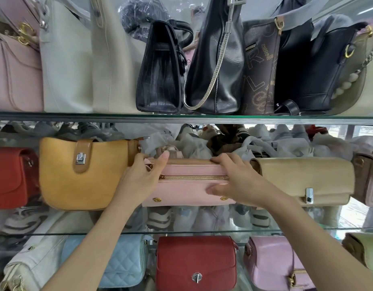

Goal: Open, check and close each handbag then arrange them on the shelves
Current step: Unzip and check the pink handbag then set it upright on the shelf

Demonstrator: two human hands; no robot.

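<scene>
A pink handbag (181,190) with a shut gold zip and two gold studs stands on the middle glass shelf (202,229), between a mustard bag (80,177) and a beige flap bag (307,181). My left hand (143,177) grips the pink bag's left end, thumb over its top edge. At the bag's right end, my right hand (236,181) holds it with fingers curled over the top and thumb on the front.
The top shelf (181,118) holds cream, black and brown bags packed upright. A red bag (11,177) sits far left on the middle shelf. On the bottom shelf stand a light blue quilted bag (127,261), a red bag (196,263) and a pink bag (273,265).
</scene>
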